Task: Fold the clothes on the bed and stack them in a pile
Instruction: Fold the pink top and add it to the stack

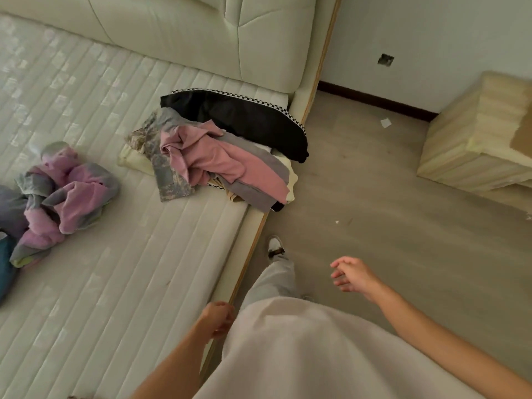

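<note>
Pink and grey cloth marks the two heaps of clothes on the bed (115,254). You stand on the floor (374,197) at the bed's right edge, looking down along your own body.

Heap A (218,156): near the headboard (187,33), at the mattress's right edge. A pink garment (207,158) with grey bands lies crumpled on top; a grey patterned piece (169,180) spreads under it toward the left; a pale folded item (131,159) shows beneath at the left. A black garment (244,119) with a checkered trim lies just behind, touching the heap and drooping over the bed's edge.

Heap B (63,197): further left on the mattress, well apart from heap A. It is a loose bundle of lilac, pink and grey fabric; a teal piece (5,263) shows at the frame's left edge. Neither heap looks folded.

Your left hand (217,319) hangs over the bed's wooden edge strip, fingers loosely curled, holding nothing. Your right hand (349,275) is out over the floor, fingers relaxed and slightly spread, also holding nothing. Both hands are well apart from the clothes.

Also visible: your pale top (316,355), one trouser leg (273,283) and a white shoe (275,246) beside the bed frame; a wrapped cream block (478,133) on the floor at right, against the wall (431,38); small paper scraps (385,122) on the floor
</note>
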